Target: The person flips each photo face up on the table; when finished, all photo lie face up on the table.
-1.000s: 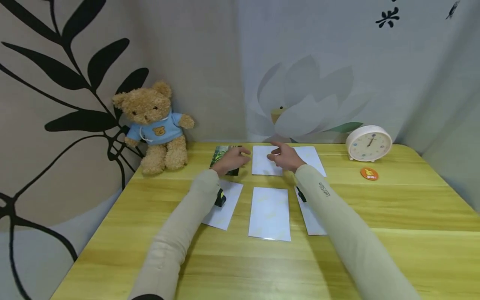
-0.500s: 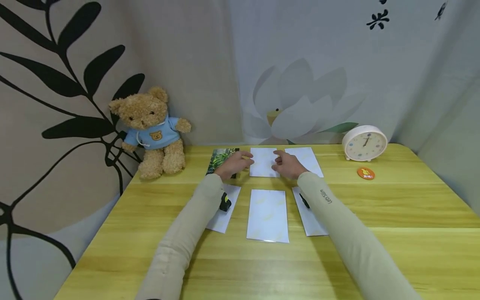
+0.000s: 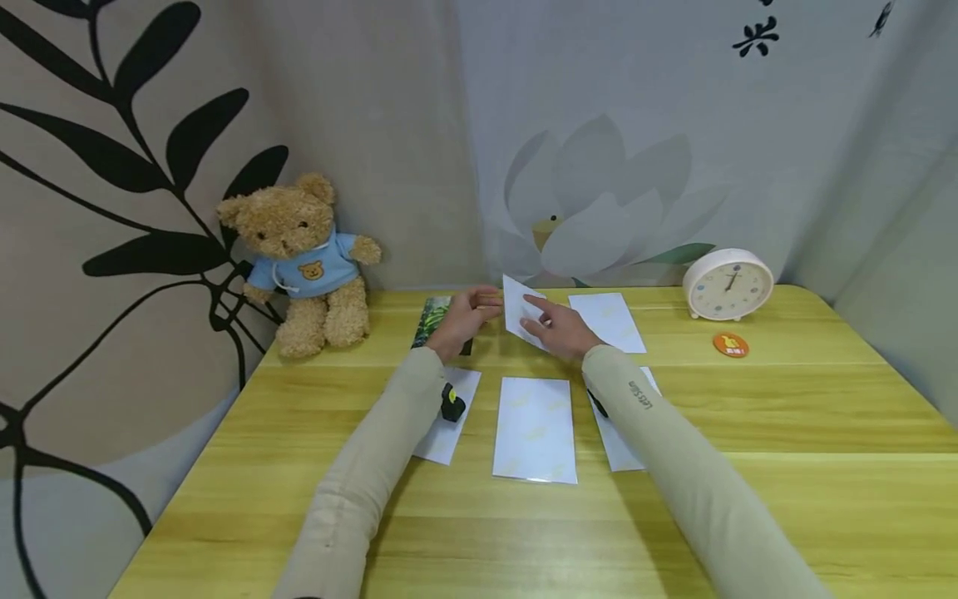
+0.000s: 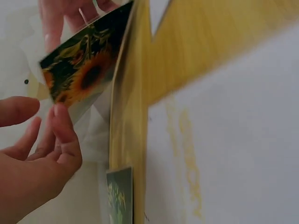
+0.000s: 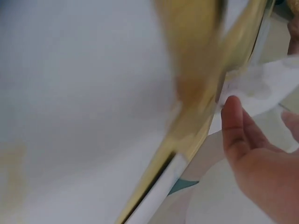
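A sunflower photo card (image 4: pixel 88 74) stands tilted up off the table at the back middle. Its white back (image 3: pixel 515 308) faces my right hand (image 3: pixel 560 329), whose bent thumb and fingers hold it. In the left wrist view its sunflower picture faces my left hand (image 3: pixel 467 320). A left fingertip (image 4: pixel 60 111) meets the card's lower corner, with the fingers loosely bent. Partly behind the left hand lies a face-up card with green leaves (image 3: pixel 432 318). White-backed cards lie around: one at back right (image 3: pixel 608 321), one in front (image 3: pixel 535 428), and one under each forearm.
A teddy bear (image 3: pixel 303 258) in a blue hoodie sits at the back left of the wooden table (image 3: pixel 479 541). At the back right stand a white clock (image 3: pixel 728 285) and a round orange badge (image 3: pixel 730 345). A printed curtain hangs behind the table.
The back-middle card lay flat half a second ago; now it is tilted up with its left edge raised. The right hand has moved left onto it, while the left hand has turned slightly.
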A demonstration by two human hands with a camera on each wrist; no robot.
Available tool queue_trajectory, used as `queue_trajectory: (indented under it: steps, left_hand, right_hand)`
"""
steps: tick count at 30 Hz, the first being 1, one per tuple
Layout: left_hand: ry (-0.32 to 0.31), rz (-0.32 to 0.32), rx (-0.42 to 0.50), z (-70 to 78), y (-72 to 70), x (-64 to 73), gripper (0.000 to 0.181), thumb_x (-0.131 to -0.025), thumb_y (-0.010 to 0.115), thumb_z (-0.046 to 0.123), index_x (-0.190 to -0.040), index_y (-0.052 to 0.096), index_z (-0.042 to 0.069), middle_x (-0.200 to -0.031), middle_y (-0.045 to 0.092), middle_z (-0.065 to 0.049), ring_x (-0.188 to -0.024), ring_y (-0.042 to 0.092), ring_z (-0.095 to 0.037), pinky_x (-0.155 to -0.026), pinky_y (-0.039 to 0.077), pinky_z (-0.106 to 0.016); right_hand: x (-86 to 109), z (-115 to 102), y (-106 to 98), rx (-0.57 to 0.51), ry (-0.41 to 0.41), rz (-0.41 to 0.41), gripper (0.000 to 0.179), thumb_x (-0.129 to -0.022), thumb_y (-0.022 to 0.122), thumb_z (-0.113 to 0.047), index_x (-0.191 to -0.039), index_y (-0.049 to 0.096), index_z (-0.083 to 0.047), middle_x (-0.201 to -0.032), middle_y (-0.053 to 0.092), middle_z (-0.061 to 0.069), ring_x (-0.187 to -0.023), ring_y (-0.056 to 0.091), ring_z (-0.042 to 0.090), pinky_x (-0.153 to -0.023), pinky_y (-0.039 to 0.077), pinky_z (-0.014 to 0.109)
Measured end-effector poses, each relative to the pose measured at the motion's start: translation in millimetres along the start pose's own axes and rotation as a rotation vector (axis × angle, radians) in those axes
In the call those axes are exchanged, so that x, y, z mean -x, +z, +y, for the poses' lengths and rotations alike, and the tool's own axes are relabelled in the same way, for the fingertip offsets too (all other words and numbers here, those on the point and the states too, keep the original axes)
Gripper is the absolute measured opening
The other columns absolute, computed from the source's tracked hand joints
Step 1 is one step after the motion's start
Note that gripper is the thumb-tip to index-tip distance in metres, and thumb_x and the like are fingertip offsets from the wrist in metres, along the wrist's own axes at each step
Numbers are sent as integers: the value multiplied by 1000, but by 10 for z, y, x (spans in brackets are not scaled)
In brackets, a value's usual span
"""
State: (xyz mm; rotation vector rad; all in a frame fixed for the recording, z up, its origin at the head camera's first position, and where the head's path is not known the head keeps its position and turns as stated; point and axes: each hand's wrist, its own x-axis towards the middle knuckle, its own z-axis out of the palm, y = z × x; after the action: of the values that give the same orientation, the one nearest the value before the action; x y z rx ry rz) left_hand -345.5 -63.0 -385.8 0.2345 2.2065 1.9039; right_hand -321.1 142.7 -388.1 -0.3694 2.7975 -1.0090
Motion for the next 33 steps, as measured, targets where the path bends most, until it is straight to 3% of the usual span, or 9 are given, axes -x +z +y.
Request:
queue_trajectory:
  steps: [7, 15, 20, 24, 28, 31, 33]
  left_hand:
    - [58, -26, 93, 69, 27, 26, 47, -101, 60, 11, -146, 50, 11, -139, 58, -15, -131, 54, -40, -111, 43, -57]
    - [82, -80, 95, 64, 108, 47, 48, -100, 63, 15, -146, 53, 23, -142, 56, -13, -127, 58, -30, -110, 44, -58]
    - [44, -118, 157, 32, 131, 24, 47, -101, 61, 19, -146, 52, 30, -146, 54, -13, -126, 59, -28, -113, 42, -56]
    - [-25, -164, 211, 19, 157, 38, 48, -102, 60, 24, -144, 49, 43, -144, 54, -13, -117, 59, -31, -114, 41, -56]
    - [-68, -204, 212, 27, 172, 62, 48, -102, 59, 32, -141, 45, 58, -149, 50, -9, -128, 54, -32, -113, 39, -59]
    - [-73, -216, 198, 35, 174, 70, 49, -103, 58, 34, -139, 42, 63, -151, 48, -6, -139, 48, -34, -113, 38, -62]
    - [-68, -212, 191, 45, 171, 71, 49, -102, 58, 34, -138, 43, 64, -149, 48, -8, -138, 47, -35, -113, 37, -63]
  right_hand:
    - [43, -151, 0, -41, -46, 12, 60, -107, 35, -52, -161, 15, -38, -129, 60, 19, -114, 61, 33, -103, 47, 51]
    - [73, -186, -15, -127, -27, -20, 57, -106, 31, -57, -158, 10, -50, -141, 55, 16, -123, 57, 34, -107, 44, 55]
    - [85, -162, -30, -195, -18, -24, 57, -105, 32, -59, -157, 9, -53, -134, 57, 18, -118, 59, 37, -100, 48, 52]
    - [111, -151, -38, -318, -18, -31, 56, -105, 36, -58, -155, 12, -55, -141, 52, 17, -126, 56, 38, -99, 51, 52]
    - [114, -140, -44, -475, -50, -35, 55, -107, 40, -47, -156, 16, -51, -153, 44, 15, -135, 50, 39, -103, 49, 57]
    - [114, -141, -54, -586, -64, -36, 56, -108, 43, -38, -158, 19, -47, -157, 41, 14, -136, 48, 39, -105, 47, 60]
    - [115, -151, -67, -632, -68, -35, 56, -109, 44, -34, -158, 21, -44, -158, 40, 13, -136, 47, 38, -106, 46, 60]
